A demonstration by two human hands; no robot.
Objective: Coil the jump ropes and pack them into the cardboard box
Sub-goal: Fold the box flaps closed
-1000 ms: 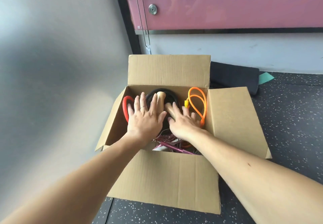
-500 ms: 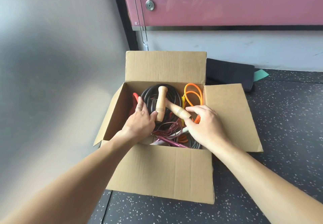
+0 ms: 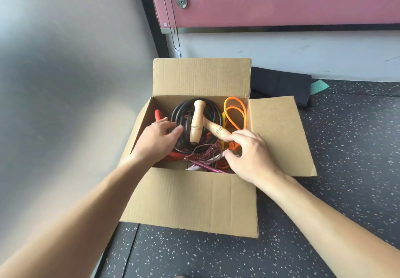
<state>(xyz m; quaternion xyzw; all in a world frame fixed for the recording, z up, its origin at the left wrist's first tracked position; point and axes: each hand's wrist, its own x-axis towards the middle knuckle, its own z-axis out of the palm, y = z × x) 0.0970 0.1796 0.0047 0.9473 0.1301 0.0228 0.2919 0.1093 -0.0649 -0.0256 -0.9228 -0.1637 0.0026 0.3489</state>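
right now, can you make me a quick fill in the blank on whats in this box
1. ____ wooden handles lie on top of the pile.
2. They rest on a coil of ____ rope.
3. The orange rope stands on the person's ____ side of the cardboard box.
4. The box's flaps are ____.

Missing words: two; black; right; open

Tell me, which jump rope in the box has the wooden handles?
The black rope, coiled in the middle of the cardboard box: both wooden handles lie on top of it. The orange rope and the red rope show none.
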